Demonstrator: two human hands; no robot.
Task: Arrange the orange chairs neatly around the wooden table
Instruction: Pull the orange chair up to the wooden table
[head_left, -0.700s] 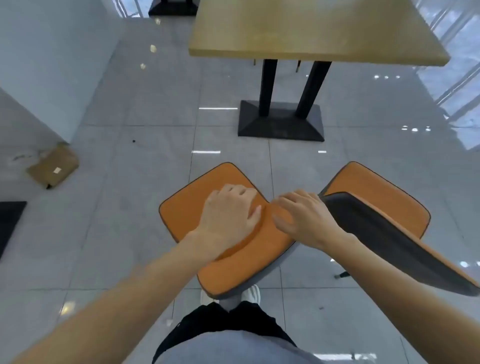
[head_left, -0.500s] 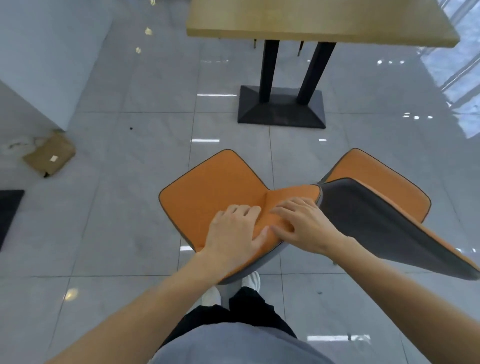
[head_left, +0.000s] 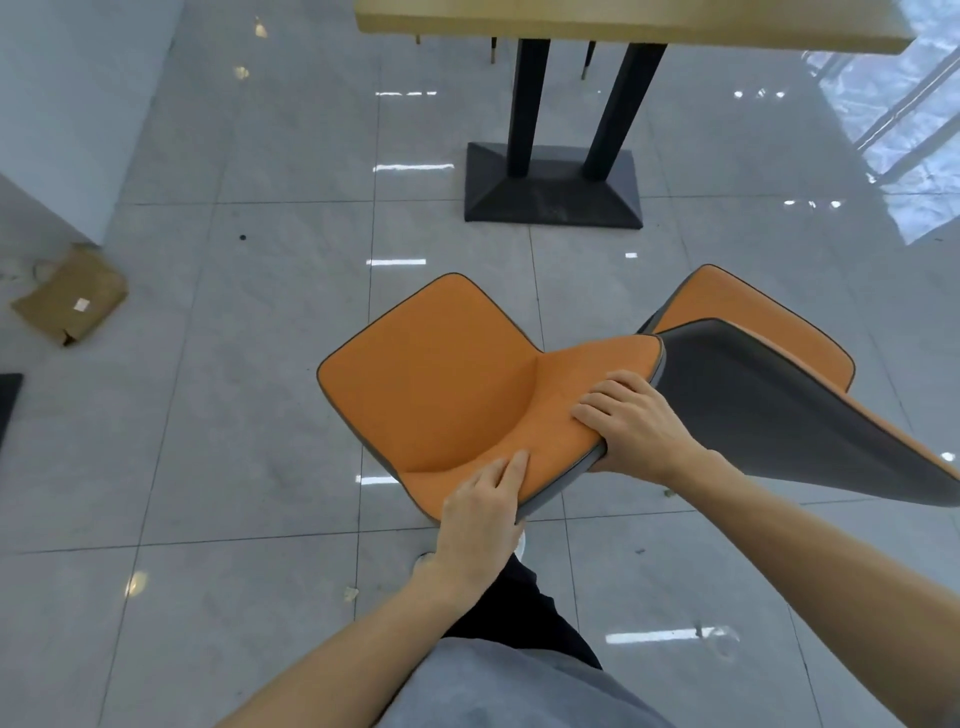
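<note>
An orange chair (head_left: 441, 379) with a grey back shell stands right in front of me, its seat turned toward the wooden table (head_left: 623, 23) at the top of the view. My left hand (head_left: 483, 514) grips the near edge of its backrest, and my right hand (head_left: 634, 426) grips the backrest's top edge further right. A second orange chair (head_left: 748, 332) stands close on the right, its grey backrest (head_left: 789, 410) overlapping the first chair's backrest. The legs of both chairs are hidden.
The table rests on two black posts and a dark base (head_left: 553, 195). Chair legs (head_left: 492, 49) show beyond it. A brown cardboard packet (head_left: 70, 296) lies on the grey tiled floor at left beside a white wall (head_left: 62, 104). A dark mat edge (head_left: 8, 400) is at far left.
Both hands slid back from the seat to the backrest's rim and now grip it. More of the orange seat is uncovered, and the view tilted down.
</note>
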